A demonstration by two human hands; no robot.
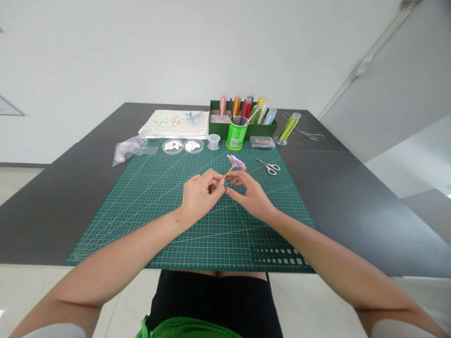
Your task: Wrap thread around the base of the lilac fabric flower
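Observation:
A pale purple artificial flower (237, 162) with a thin yellow-green stem (228, 172) tilts up to the right above the cutting mat. My left hand (200, 195) is closed, thumb and forefinger pinching the lower stem. My right hand (252, 195) meets it from the other side, its fingertips drawn together at the stem. A fine pale thread (227, 188) runs down from the stem by my right thumb and seems to be in that hand's pinch. The fingertips partly hide the stem's lower end.
The green cutting mat (141, 211) covers the table's middle. White-handled scissors (270, 167) lie right of the flower. Behind stand a green can (235, 136), a box (214, 130) of thread spools, small dishes (172, 146) and a green spool (289, 126). A plastic bag (128, 150) lies left.

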